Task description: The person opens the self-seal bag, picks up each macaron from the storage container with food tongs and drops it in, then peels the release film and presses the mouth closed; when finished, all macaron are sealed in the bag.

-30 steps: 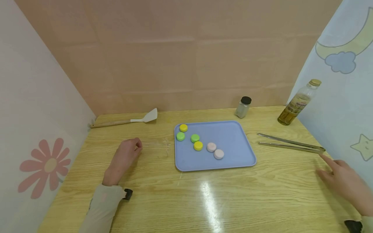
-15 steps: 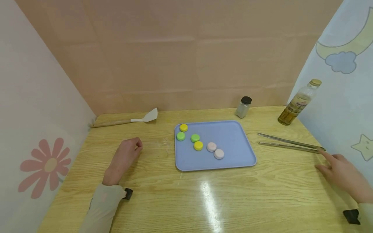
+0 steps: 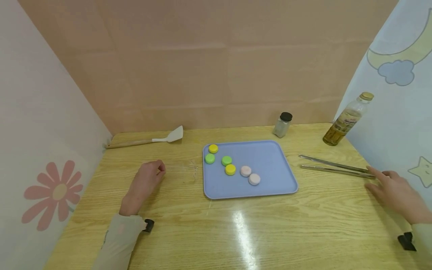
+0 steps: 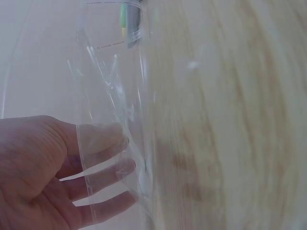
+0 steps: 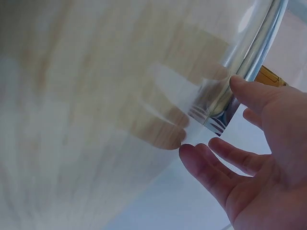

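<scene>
My left hand (image 3: pixel 147 179) pinches the near end of a clear plastic bag (image 4: pixel 108 81) at the left of the tray. Faint lines of print cross the bag's far end in the left wrist view, and fingers show through the film. At the right, my right hand (image 3: pixel 395 193) is at the joined end of long metal tongs (image 3: pixel 334 165), which lie spread on the table. One fingertip touches the tongs' end (image 5: pixel 223 108) in the right wrist view; the other fingers are loosely bent and apart from it.
A blue tray (image 3: pixel 270 157) holds several yellow, green and pale pink macarons (image 3: pixel 245 171). Behind stand a black-lidded jar (image 3: pixel 282 125) and a bottle of amber liquid (image 3: pixel 345 120). A white spatula with a wooden handle (image 3: pixel 131 143) lies at the back left.
My right hand has moved slightly left and forward, its index finger coming further over the end of the tongs. The left hand keeps hold of the plastic bag in the same place.
</scene>
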Available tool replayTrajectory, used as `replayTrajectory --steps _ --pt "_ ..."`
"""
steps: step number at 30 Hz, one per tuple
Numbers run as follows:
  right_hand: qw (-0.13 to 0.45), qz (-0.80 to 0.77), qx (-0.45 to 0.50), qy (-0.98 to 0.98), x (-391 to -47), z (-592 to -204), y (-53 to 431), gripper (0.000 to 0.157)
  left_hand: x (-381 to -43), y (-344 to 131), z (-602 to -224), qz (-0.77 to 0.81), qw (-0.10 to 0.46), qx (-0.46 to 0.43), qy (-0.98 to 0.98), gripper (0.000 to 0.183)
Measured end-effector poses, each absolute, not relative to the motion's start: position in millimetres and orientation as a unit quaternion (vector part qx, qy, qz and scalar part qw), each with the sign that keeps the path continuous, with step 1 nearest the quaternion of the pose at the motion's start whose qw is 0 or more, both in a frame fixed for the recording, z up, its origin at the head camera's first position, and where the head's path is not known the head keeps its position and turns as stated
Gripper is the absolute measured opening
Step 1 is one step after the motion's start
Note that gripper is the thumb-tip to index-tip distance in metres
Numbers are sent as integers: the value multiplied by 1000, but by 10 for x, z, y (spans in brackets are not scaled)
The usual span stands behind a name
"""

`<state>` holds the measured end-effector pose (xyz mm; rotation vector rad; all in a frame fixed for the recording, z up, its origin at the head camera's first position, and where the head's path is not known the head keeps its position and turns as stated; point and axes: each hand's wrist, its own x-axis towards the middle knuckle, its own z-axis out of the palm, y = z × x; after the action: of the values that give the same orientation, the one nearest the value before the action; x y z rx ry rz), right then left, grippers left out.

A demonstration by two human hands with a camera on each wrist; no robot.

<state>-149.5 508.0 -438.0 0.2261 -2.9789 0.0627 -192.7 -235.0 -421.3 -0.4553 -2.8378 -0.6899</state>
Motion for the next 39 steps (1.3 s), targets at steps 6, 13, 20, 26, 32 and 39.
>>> replayTrajectory --steps 6,13,20,26,32,39 --pt "67 12 74 -995 -1575 -4365 5079 70 -1939 -2353 -4226 -237 90 -148 -956 7" --pt "54 -14 92 -994 -1671 -4364 5054 64 -1937 -2340 -4218 -233 94 -152 -956 7" --pt "64 -32 123 -990 -1734 -4380 4996 63 -1941 -2342 -4218 -233 89 -145 -957 7" --pt "47 -16 113 -992 -1761 -4366 4913 59 -1940 -2343 -4215 -234 84 -140 -958 6" --pt "100 -3 177 -979 -1776 -4395 4824 53 -1933 -2345 -4218 -235 85 -138 -958 6" --pt "135 6 223 -965 -1754 -4436 4819 58 -1939 -2338 -4197 -235 84 -141 -958 7"
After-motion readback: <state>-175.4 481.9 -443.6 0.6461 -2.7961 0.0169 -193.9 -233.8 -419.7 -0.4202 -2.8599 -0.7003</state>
